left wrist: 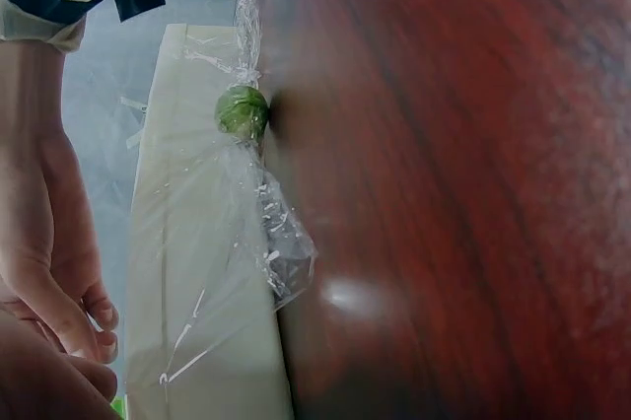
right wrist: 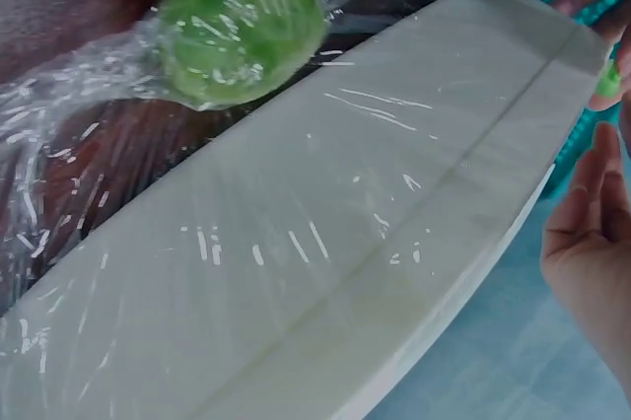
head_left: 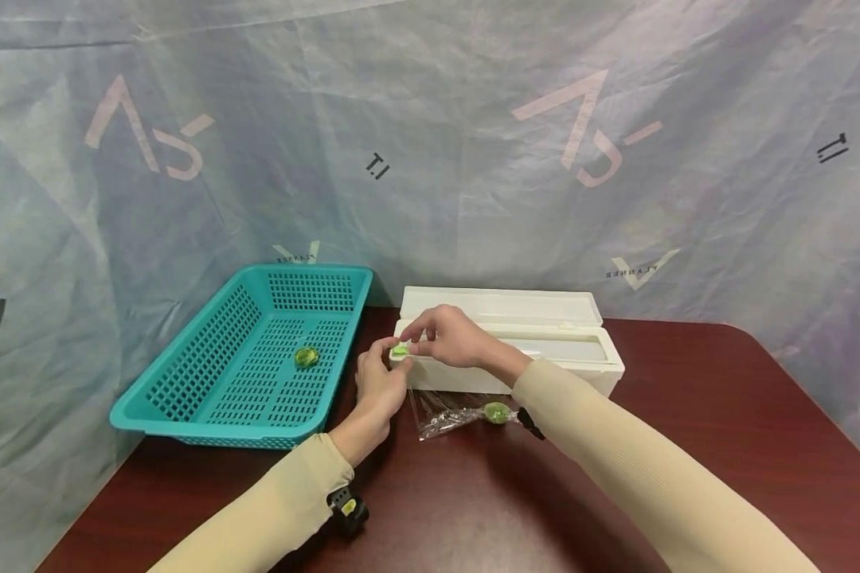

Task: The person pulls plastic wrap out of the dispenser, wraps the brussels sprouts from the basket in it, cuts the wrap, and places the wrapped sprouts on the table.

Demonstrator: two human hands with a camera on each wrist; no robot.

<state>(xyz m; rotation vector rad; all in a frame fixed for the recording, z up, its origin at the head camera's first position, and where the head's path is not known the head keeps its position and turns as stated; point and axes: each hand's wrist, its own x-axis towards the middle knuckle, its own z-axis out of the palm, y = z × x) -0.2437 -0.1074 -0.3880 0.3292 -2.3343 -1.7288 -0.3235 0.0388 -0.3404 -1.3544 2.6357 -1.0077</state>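
A white cling film dispenser (head_left: 509, 374) lies on the table with its lid raised. At its left end is a small green slide cutter (head_left: 400, 350), pinched by my right hand (head_left: 453, 338) between thumb and fingers. My left hand (head_left: 381, 382) grips that same end of the box, thumb in front. Clear film (left wrist: 212, 233) drapes down the dispenser's front face. A round green vegetable (right wrist: 242, 31), like a small cabbage, sits wrapped in this film, which is twisted on both sides of it. The fingers partly hide the cutter in both wrist views.
A turquoise plastic basket (head_left: 240, 430) stands left of the dispenser, holding another round green vegetable (head_left: 306, 356). Beneath everything is a dark red wooden table (head_left: 437, 501). A grey printed cloth (head_left: 430, 159) hangs close behind the dispenser and basket.
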